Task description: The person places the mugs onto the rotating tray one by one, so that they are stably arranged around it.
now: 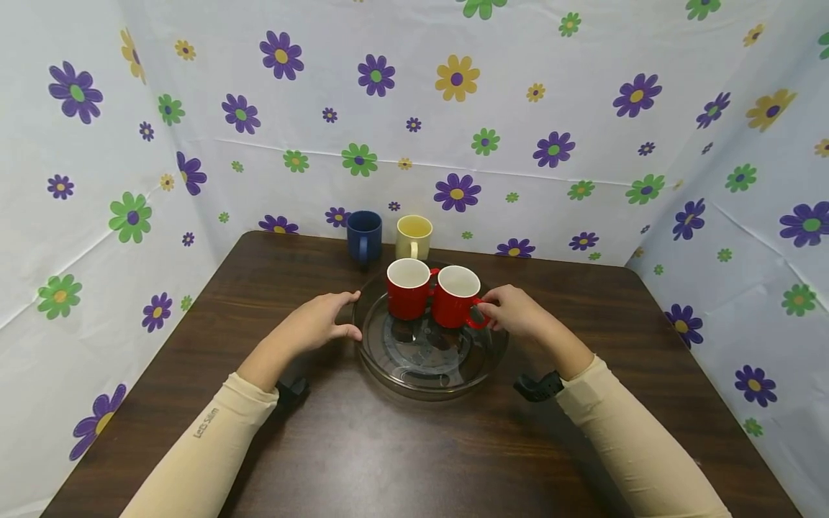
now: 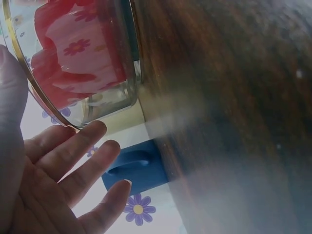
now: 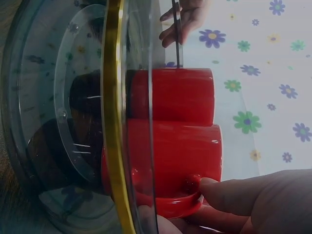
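Two red mugs with white insides stand side by side in a round clear glass dish [image 1: 414, 370]. The handle of the right red mug [image 1: 453, 302] is pinched between the thumb and fingers of my right hand [image 1: 514, 313]. Close beside it, the left red mug [image 1: 408, 291] has its handle turned to the right. At the dish's left rim is my left hand [image 1: 317, 320], thumb and fingers spread; in the left wrist view its fingers [image 2: 83, 146] are straight and reach the rim or nearly so. The gold-edged rim [image 3: 113, 97] crosses the right wrist view.
Behind the dish stand a blue mug [image 1: 364, 237] and a pale yellow mug [image 1: 414, 236], near the back edge of the dark wooden table [image 1: 401, 460]. A white flower-printed curtain [image 1: 414, 93] closes in the back and both sides.
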A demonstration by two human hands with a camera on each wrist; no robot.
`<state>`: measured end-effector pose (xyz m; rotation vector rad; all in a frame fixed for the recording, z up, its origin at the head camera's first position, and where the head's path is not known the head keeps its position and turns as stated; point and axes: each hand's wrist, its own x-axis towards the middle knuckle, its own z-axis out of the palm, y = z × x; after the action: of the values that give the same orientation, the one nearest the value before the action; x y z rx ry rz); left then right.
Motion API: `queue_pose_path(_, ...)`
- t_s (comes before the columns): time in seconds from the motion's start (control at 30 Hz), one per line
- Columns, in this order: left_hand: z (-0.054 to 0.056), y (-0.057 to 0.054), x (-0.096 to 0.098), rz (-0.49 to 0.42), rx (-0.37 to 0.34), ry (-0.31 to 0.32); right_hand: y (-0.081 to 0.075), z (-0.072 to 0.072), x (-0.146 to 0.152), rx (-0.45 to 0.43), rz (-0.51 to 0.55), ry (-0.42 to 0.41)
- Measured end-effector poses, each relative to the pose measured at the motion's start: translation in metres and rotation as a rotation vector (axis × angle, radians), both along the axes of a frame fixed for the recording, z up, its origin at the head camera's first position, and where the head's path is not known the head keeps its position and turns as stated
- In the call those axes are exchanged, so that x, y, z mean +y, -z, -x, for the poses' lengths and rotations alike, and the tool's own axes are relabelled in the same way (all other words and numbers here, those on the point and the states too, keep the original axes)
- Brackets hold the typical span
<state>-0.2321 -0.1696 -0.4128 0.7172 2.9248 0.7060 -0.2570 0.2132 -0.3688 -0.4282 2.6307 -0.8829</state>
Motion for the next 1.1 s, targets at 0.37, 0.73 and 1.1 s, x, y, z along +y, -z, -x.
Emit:
queue_pose_path(0.37, -0.003, -0.002, 0.001, 0.015, 0.033, 0.000, -0.005, -0.004, 0.008, 0.067, -0.025, 0.034)
queue_pose_path(0.73, -0.005, -0.001, 0.000, 0.082, 0.121, 0.009, -0.002, -0.009, 0.022, 0.161, -0.080, 0.025)
queue_pose_path(1.1, -0.008, -0.003, -0.001, 0.076, 0.221, 0.051, 0.002, -0.010, 0.031, 0.138, -0.076, -0.039)
